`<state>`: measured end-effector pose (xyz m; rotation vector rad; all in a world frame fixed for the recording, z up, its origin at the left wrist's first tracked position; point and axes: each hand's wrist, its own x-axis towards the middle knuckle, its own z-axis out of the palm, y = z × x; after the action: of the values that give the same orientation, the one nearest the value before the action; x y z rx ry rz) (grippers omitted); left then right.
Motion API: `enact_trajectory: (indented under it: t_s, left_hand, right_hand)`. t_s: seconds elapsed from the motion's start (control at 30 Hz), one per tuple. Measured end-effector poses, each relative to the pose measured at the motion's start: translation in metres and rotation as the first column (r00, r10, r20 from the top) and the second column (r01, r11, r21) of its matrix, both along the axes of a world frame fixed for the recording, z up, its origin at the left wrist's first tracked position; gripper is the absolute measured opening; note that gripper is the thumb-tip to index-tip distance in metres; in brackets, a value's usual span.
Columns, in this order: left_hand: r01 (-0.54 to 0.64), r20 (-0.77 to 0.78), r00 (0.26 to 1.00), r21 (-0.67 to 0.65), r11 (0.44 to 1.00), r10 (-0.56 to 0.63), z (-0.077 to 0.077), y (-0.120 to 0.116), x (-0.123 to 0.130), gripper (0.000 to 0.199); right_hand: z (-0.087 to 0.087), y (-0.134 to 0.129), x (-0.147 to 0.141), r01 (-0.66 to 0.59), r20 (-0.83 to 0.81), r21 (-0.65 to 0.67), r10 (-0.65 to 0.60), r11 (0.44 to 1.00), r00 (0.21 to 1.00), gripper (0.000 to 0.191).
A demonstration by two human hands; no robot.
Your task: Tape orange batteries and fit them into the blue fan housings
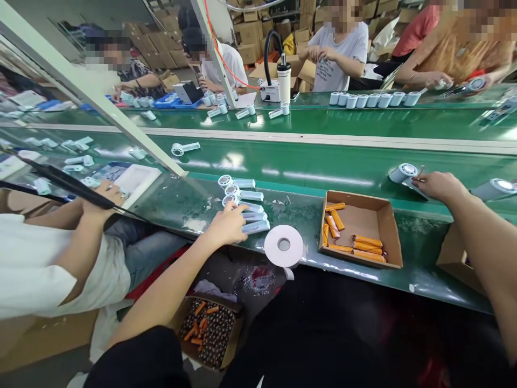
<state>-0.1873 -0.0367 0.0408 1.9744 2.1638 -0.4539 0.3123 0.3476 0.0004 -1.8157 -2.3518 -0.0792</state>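
The head camera looks forward and down from close above the bench (301, 211).

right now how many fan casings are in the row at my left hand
5 visible: light-blue fan casings side by side on the green bench, left of the tape roll; the left hand partly covers the nearest, so more may be hidden.

Both arms (173, 280) outstretched, wide apart

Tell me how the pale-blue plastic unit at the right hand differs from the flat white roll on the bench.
The pale-blue plastic unit has a thick rounded head; the flat white roll is a thin disc with a grey centre. The right hand is at the unit's side; no hand is on the roll. Both show a round face.
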Motion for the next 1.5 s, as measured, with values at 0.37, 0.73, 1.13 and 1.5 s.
enact_trajectory:
  t_s: [0.37, 0.73, 1.13, 1.5]
  left_hand:
    - [0.486, 0.132, 0.833, 0.288, 0.825, -0.537, -0.058, -0.036, 0.074, 0.057]
    - [0.143, 0.209, 0.818, 0.828, 0.542, -0.536, -0.047, -0.016, 0.081, 0.04]
    - [0.076, 0.286, 0.816, 0.809, 0.583, -0.503, -0.065, 0.002, 0.115, 0.047]
    - [0.133, 0.298, 0.812, 0.742, 0.657, -0.501, -0.081, -0.014, 0.126, 0.043]
  right_hand:
    - [0.043, -0.208, -0.015, -0.392, -0.365, -0.065, 0.343, 0.918, 0.865, 0.032]
    - [-0.033, -0.374, -0.165, -0.845, -0.789, -0.416, 0.329, 0.334, 0.519, 0.037]
    - [0.005, -0.2, -0.148, -0.244, -0.13, -0.429, 0.208, 0.87, 0.969, 0.045]
    - [0.0, -0.217, -0.089, -0.299, -0.552, -0.445, 0.004, 0.844, 0.834, 0.037]
